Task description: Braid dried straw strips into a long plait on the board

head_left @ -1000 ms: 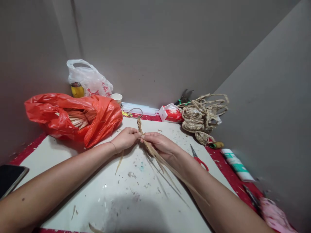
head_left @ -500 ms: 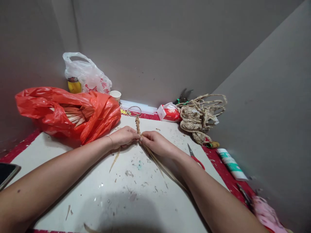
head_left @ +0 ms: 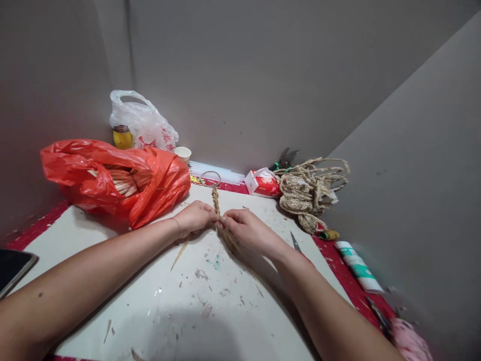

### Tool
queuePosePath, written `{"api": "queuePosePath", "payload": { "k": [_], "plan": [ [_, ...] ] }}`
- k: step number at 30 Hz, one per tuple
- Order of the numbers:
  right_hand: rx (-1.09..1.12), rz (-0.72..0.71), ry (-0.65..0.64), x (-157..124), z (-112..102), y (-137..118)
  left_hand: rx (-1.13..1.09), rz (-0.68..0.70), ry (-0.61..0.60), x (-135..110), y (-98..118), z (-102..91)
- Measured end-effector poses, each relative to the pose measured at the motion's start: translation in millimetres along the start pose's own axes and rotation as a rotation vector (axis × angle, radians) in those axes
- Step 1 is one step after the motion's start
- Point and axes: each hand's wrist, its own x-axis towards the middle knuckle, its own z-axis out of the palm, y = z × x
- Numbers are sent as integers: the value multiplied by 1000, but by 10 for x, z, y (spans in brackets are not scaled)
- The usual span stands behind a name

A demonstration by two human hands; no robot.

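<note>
A thin braid of dry straw [head_left: 215,198] runs from a metal ring [head_left: 210,179] toward me on the white table [head_left: 195,301]. My left hand [head_left: 194,218] is closed, pinching the braid's near end from the left. My right hand [head_left: 248,229] is closed too, pinching the loose straw strands [head_left: 230,240] that trail from the braid under its palm. The two hands meet fingertip to fingertip at the braid. A single loose straw strip [head_left: 179,254] lies below my left wrist.
A red plastic bag [head_left: 112,175] of straw lies at the left, a white bag [head_left: 141,123], yellow jar [head_left: 122,137] and paper cup [head_left: 183,153] behind it. Coiled braided rope [head_left: 310,190], a red packet [head_left: 263,183], scissors [head_left: 296,243], a glue tube [head_left: 356,265] are at the right. A phone [head_left: 13,271] lies far left.
The long strands that trailed out past my right forearm have been drawn in under my right hand. Both hands stay pinched at the braid's end.
</note>
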Motion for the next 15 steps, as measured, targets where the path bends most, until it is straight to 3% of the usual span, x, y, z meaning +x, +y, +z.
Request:
{"api": "queuePosePath", "payload": {
  "k": [6,11,15],
  "plan": [
    [82,86,7,-66,263,6,-178,66,-144,7,-45,-70],
    [-185,36,83,-79,266,-5,-270,20,-209,-2,-30,-95],
    [-391,23,136,-85,279,-30,-300,-4,-178,-34,-7,-59]
  ]
}}
